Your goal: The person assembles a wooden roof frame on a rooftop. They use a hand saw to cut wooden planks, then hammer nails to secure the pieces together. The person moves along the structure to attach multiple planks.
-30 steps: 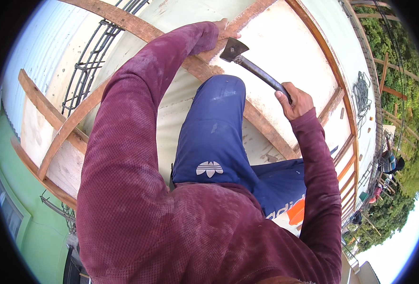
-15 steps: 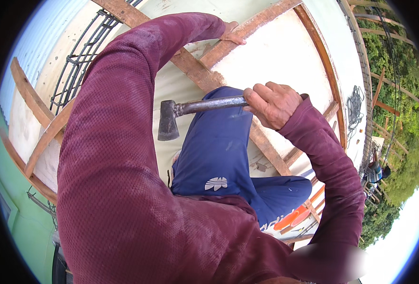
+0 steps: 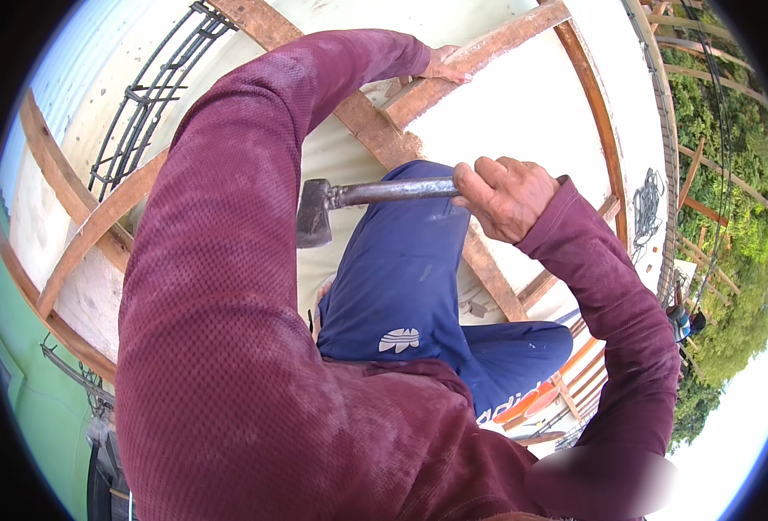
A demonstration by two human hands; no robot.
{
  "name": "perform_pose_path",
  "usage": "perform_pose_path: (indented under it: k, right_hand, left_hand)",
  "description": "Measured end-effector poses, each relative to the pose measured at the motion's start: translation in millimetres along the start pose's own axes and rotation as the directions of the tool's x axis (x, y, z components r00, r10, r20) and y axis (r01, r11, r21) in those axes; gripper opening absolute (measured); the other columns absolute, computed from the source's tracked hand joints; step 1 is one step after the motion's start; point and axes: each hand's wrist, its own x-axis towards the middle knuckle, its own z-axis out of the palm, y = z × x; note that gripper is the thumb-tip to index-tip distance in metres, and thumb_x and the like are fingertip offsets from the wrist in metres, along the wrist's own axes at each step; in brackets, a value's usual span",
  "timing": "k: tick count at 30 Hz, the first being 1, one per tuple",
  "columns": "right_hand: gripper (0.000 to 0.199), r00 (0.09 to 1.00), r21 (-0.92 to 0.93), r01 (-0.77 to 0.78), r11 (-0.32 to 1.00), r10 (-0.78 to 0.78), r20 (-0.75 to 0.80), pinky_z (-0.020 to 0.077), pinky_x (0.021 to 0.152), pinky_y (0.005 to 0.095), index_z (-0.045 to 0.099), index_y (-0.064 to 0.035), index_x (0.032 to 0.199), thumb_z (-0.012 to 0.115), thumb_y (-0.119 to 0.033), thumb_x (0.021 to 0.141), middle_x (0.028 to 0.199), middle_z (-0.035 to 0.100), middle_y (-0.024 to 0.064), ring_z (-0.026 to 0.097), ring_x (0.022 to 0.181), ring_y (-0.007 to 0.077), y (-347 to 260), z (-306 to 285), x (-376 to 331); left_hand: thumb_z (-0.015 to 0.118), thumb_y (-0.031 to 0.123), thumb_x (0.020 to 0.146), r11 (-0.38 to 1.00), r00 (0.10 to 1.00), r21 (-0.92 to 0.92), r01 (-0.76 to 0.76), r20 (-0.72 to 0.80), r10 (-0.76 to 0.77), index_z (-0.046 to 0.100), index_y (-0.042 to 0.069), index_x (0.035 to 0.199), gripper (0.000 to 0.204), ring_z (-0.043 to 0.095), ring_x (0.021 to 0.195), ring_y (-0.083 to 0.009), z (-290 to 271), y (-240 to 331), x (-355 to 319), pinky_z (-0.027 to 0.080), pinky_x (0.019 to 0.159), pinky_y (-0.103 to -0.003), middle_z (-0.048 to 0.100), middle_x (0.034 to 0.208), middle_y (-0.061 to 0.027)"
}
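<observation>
My right hand (image 3: 510,198) is closed round the end of a metal handle. It belongs to a hatchet (image 3: 315,214) with a dark, worn head, held level above my bent leg in blue trousers (image 3: 393,278). The hatchet head hangs clear of the wood, close to my left sleeve. Stretched far forward, my left hand (image 3: 443,65) grips a short wooden beam (image 3: 497,43) near its lower end, with fingers over its top face. That beam meets a longer wooden beam (image 3: 375,130), which runs diagonally and passes behind my leg. Pale wood shows roughly along the short beam's edge.
More timber framing (image 3: 597,104) crosses a pale surface far below. A rebar cage (image 3: 145,95) lies at upper left, near a curved wooden piece (image 3: 98,230). Coiled dark cable (image 3: 647,208) rests at right. Another person (image 3: 683,323) is at the far right, by trees (image 3: 731,148).
The view has shifted slightly. The hatchet head has tilted and risen a little, while my right hand keeps its hold. My left hand stays on the short beam.
</observation>
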Motion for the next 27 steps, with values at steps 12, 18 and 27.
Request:
perform_pose_path:
  k: [12,18,27]
  right_hand:
    - [0.026,0.924,-0.048,-0.313,0.948,0.316,0.214,0.0527,0.048,0.0382,0.051,-0.0032,0.101,0.050,-0.030,0.102,0.073,0.061,0.0140,0.067,0.060,0.0285,15,10,2]
    - [0.023,0.841,0.006,-0.459,0.888,0.432,0.326,0.0506,0.047,0.0373,0.051,-0.0042,0.098,0.052,-0.027,0.101,0.068,0.058,0.0109,0.061,0.052,0.0272,2,-4,-5]
    - [0.031,0.541,0.498,-0.746,0.442,0.838,0.065,0.0460,0.059,0.0437,0.054,-0.0031,0.101,0.047,-0.033,0.103,0.072,0.060,0.0168,0.061,0.064,0.0374,-62,6,-106]
  left_hand:
    - [0.063,0.079,0.070,0.999,0.999,0.018,0.032,-0.018,-0.032,0.002,0.023,0.158,0.121,0.048,0.129,-0.0413,0,-6,9,0.051,0.093,-0.061,0.034,0.153,-0.0222]
    - [0.062,0.076,0.073,0.992,0.998,0.111,0.055,-0.013,-0.054,0.004,0.014,0.158,0.120,0.044,0.134,-0.0397,-7,11,-12,0.042,0.105,-0.050,0.038,0.149,-0.0276]
    - [0.072,0.061,0.072,0.999,0.959,0.042,-0.025,-0.281,0.036,0.029,-0.007,0.148,0.111,0.049,0.131,-0.0379,16,5,-19,0.039,0.109,-0.040,0.046,0.142,-0.0315]
